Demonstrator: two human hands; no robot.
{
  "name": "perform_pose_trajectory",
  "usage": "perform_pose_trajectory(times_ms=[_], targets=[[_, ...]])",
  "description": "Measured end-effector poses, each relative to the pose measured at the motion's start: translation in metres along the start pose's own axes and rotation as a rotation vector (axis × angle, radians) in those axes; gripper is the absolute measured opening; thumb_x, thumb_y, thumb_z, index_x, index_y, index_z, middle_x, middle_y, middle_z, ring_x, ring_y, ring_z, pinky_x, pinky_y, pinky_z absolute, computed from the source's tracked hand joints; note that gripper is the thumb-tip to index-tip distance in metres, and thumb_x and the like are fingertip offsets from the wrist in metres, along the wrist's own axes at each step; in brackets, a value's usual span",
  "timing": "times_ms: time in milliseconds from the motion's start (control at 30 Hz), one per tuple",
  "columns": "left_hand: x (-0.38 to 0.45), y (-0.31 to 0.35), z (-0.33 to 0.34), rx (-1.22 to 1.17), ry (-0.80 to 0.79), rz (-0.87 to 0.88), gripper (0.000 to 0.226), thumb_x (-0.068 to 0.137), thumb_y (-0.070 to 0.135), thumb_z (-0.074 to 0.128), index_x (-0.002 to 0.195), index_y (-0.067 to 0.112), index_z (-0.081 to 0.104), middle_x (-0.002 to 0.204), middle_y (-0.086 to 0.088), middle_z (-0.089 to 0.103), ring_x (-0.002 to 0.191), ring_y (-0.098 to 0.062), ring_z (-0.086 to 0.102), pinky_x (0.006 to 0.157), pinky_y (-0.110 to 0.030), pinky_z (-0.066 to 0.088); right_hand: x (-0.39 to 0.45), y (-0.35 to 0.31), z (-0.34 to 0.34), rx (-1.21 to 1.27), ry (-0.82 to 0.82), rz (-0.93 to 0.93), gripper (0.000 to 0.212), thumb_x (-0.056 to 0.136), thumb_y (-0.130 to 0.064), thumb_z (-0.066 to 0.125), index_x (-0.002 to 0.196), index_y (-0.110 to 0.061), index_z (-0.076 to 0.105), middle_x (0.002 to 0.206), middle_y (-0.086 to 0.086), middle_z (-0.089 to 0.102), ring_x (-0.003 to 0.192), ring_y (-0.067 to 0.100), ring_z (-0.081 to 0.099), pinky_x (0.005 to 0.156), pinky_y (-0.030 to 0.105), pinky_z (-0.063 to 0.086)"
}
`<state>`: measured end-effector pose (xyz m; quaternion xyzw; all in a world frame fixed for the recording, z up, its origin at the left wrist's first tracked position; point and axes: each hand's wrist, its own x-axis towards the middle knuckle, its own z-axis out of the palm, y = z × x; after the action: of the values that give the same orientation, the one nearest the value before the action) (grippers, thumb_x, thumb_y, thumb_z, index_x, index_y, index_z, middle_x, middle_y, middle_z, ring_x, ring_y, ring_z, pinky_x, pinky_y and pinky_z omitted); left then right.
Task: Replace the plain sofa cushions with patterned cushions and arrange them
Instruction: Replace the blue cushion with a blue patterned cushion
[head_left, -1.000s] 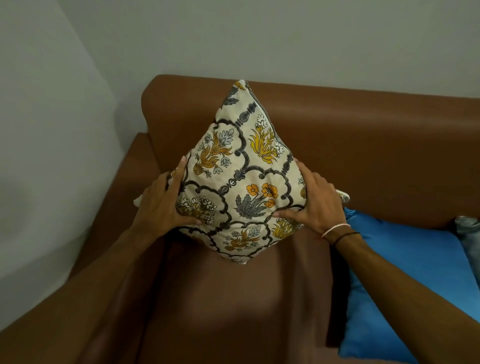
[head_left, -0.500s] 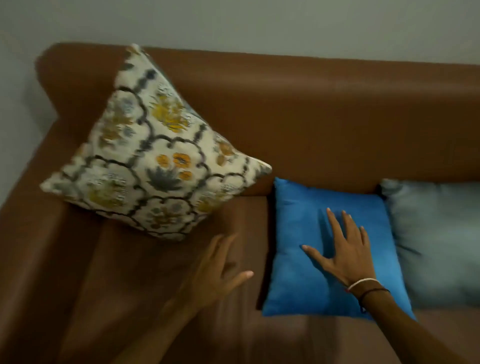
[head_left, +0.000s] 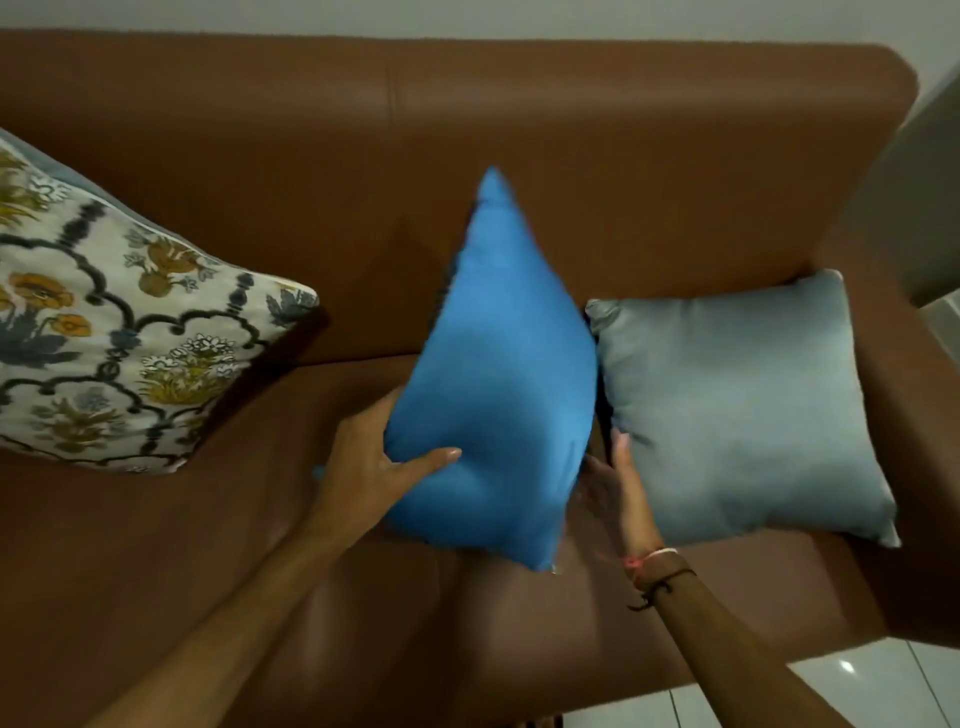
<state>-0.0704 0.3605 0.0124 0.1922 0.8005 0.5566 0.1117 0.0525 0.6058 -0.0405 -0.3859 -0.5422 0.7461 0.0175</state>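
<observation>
A plain blue cushion (head_left: 498, 374) is tipped up on the brown sofa (head_left: 467, 156), one corner pointing at the backrest. My left hand (head_left: 374, 462) grips its left edge with the thumb across the front. My right hand (head_left: 615, 483) presses on its right edge, fingers partly hidden behind the cushion. A patterned floral cushion (head_left: 114, 332) leans in the sofa's left corner, apart from both hands. A plain grey satin cushion (head_left: 743, 405) lies flat on the seat at the right, touching the blue one.
The sofa's right armrest (head_left: 914, 395) rises beside the grey cushion. White floor tiles (head_left: 857, 686) show at the lower right. A pale wall (head_left: 467, 15) runs behind the backrest.
Both hands left the patterned cushion in the left corner, moved right, and took hold of the blue cushion, which has risen from lying flat to standing tilted. The view has swung right.
</observation>
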Motion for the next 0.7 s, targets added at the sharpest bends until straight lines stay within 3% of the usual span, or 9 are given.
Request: perform_pose_trajectory(times_ms=[100, 167, 233, 300, 367, 433, 533, 600, 700], targets=[[0.007, 0.041, -0.037, 0.440, -0.011, 0.520, 0.033, 0.087, 0.037, 0.066, 0.115, 0.023, 0.060, 0.096, 0.001, 0.074, 0.087, -0.018, 0.068, 0.075, -0.042, 0.053, 0.009, -0.021, 0.008, 0.346, 0.011, 0.163, 0.080, 0.086, -0.084, 0.028, 0.147, -0.036, 0.046, 0.134, 0.020, 0.064, 0.118, 0.035, 0.065, 0.093, 0.048, 0.052], [-0.001, 0.044, -0.062, 0.702, -0.003, 0.759, 0.037, 0.083, 0.021, 0.064, 0.118, 0.013, 0.057, 0.095, -0.012, 0.073, 0.090, -0.025, 0.063, 0.077, -0.044, 0.050, 0.010, -0.027, 0.005, 0.484, -0.116, 0.236, 0.099, 0.086, -0.086, 0.017, 0.155, -0.018, 0.039, 0.130, 0.028, 0.065, 0.122, 0.041, 0.062, 0.102, 0.052, 0.049], [-0.017, 0.030, -0.081, 0.864, -0.030, 0.815, 0.039, 0.087, 0.014, 0.063, 0.125, 0.012, 0.059, 0.102, -0.013, 0.074, 0.096, -0.026, 0.066, 0.081, -0.043, 0.050, -0.002, -0.027, 0.003, 0.634, -0.294, 0.221, 0.108, 0.088, -0.082, 0.008, 0.155, -0.001, 0.032, 0.146, 0.033, 0.051, 0.139, 0.044, 0.048, 0.122, 0.053, 0.025], [-0.039, -0.001, -0.086, 0.965, -0.056, 0.822, 0.027, 0.098, 0.012, 0.053, 0.124, 0.014, 0.059, 0.101, -0.011, 0.077, 0.092, -0.027, 0.073, 0.080, -0.044, 0.053, -0.003, -0.023, -0.003, 0.601, -0.296, 0.272, 0.103, 0.085, -0.086, 0.034, 0.154, -0.009, 0.039, 0.153, 0.025, 0.047, 0.139, 0.045, 0.047, 0.119, 0.059, 0.027], [-0.060, -0.036, -0.084, 1.072, -0.116, 0.757, 0.029, 0.106, 0.009, 0.033, 0.122, 0.016, 0.056, 0.104, -0.009, 0.076, 0.092, -0.027, 0.074, 0.083, -0.046, 0.056, 0.000, -0.010, -0.016, 0.336, -0.078, 0.290, 0.091, 0.079, -0.079, 0.050, 0.152, -0.024, 0.044, 0.148, 0.021, 0.053, 0.125, 0.042, 0.058, 0.106, 0.057, 0.046], [-0.078, -0.070, -0.083, 1.169, -0.217, 0.627, 0.040, 0.099, 0.002, 0.027, 0.126, 0.017, 0.052, 0.113, -0.010, 0.071, 0.101, -0.030, 0.072, 0.090, -0.053, 0.056, -0.002, 0.010, -0.029, 0.003, -0.030, 0.185, 0.082, 0.076, -0.056, 0.067, 0.149, -0.027, 0.042, 0.148, 0.019, 0.053, 0.120, 0.032, 0.060, 0.102, 0.042, 0.054], [-0.099, -0.109, -0.089, 1.171, -0.316, 0.339, 0.052, 0.081, 0.012, 0.038, 0.131, 0.015, 0.047, 0.123, -0.022, 0.061, 0.109, -0.041, 0.066, 0.092, -0.066, 0.053, 0.005, 0.018, -0.055, -0.766, -0.062, -0.154, 0.116, 0.056, -0.045, 0.092, 0.153, -0.030, 0.030, 0.156, -0.002, 0.041, 0.137, 0.012, 0.044, 0.106, 0.012, 0.041], [-0.108, -0.121, -0.096, 1.048, -0.391, 0.051, 0.064, 0.082, 0.034, 0.050, 0.142, 0.014, 0.038, 0.141, -0.022, 0.042, 0.126, -0.046, 0.051, 0.098, -0.070, 0.046, 0.017, 0.004, -0.059, -1.219, -0.252, -0.362, 0.138, 0.050, -0.069, 0.089, 0.161, -0.024, 0.019, 0.161, -0.010, 0.025, 0.146, 0.008, 0.027, 0.115, 0.025, 0.030], [-0.097, -0.129, -0.109, 0.855, -0.460, -0.288, 0.145, 0.056, 0.079, 0.075, 0.159, 0.025, -0.010, 0.166, -0.011, 0.004, 0.150, -0.032, 0.012, 0.118, -0.062, 0.023, 0.043, -0.019, -0.031, -1.656, -0.487, -0.593, 0.150, 0.047, -0.079, 0.081, 0.162, -0.021, 0.003, 0.166, 0.009, 0.016, 0.154, 0.028, 0.017, 0.122, 0.048, 0.025]])
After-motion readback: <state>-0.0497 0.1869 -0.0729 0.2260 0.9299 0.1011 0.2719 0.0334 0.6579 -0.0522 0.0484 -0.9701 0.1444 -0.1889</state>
